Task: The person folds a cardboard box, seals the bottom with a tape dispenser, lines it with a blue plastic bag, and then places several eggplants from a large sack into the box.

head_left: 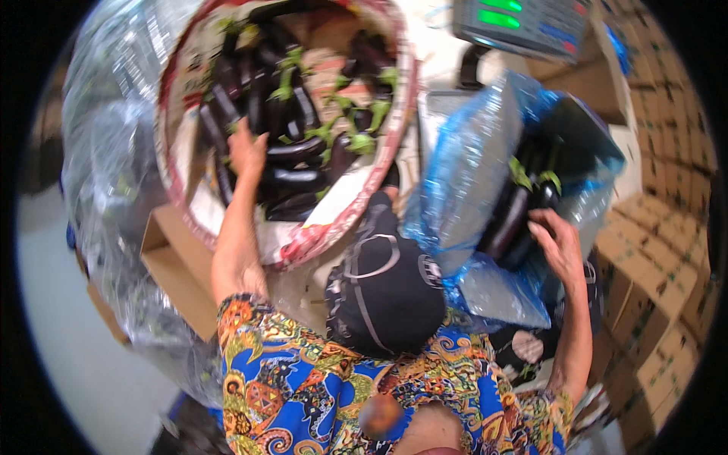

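My left hand (pixel 247 150) reaches into a large round basket (pixel 176 144) of dark purple eggplants (pixel 296 179) with green stems. Its thumb and fingers are apart over the eggplants at the left side, and nothing shows lifted in it. To the right, my right hand (pixel 559 241) is beside an eggplant (pixel 506 220) in a blue plastic bag (pixel 464 178). The fingers of that hand are loosely bent and apart, close to the eggplants without visibly gripping one. This bag lines an open cardboard box, with several eggplants inside.
A scale display (pixel 523 24) with green lit digits stands behind the bagged box. Clear plastic wrapping (pixel 121 167) covers a pile on the left. An open cardboard box (pixel 178 262) sits below the basket. Cardboard boxes (pixel 667 220) are stacked along the right.
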